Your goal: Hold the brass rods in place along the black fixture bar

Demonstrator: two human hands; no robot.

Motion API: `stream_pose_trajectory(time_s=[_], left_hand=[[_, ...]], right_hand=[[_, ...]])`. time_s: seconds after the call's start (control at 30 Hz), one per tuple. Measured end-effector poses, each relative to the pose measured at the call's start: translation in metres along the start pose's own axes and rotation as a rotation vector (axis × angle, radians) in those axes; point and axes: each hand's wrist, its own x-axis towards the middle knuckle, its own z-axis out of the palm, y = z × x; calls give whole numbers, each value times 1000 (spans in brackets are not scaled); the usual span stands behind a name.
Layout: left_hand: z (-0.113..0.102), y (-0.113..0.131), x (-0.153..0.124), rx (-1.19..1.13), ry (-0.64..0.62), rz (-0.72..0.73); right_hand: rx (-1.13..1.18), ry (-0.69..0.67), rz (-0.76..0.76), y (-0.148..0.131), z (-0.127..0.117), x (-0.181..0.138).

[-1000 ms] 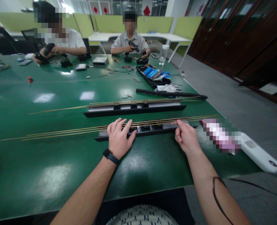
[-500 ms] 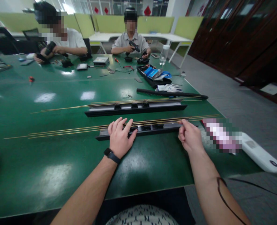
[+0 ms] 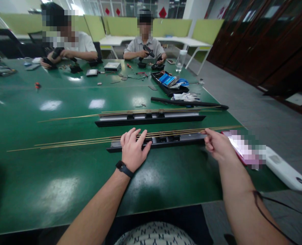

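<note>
Several thin brass-coloured rods [image 3: 71, 143] lie lengthwise over the nearer black-edged channel [image 3: 186, 137], their ends sticking out past it on both sides. Dark blocks [image 3: 173, 136] sit inside this channel. My left hand [image 3: 134, 149], with a dark watch at its wrist, rests over the rods and channel with its fingers spread. Near the channel's right end, my right hand [image 3: 218, 144] is closed, thumb and forefinger pinching one of the rods. Behind it lies a second channel [image 3: 151, 119] of the same kind, with more thin rods [image 3: 71, 119] across it.
A black tube [image 3: 189, 102], white gloves [image 3: 186, 97] and a black tray [image 3: 163, 85] of blue items lie farther back. To the right are a pink-and-white packet [image 3: 239, 144] and a white power strip [image 3: 286, 170]. Two people work across the green table [image 3: 64, 197].
My right hand has moved right along the channel, and one rod's left end has shifted right with it. My left hand stays on the rods. The view has shifted slightly.
</note>
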Motion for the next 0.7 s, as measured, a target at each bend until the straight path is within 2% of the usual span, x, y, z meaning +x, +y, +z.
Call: stream_pose_trajectory(time_s=[0.27,0.7], left_hand=[[-2,2,1,13,-8,3],[-1,1,1,16,-11,8]], right_hand=[[54,35,-87,10,3,-5],[37,83,-136,15,6,-10]])
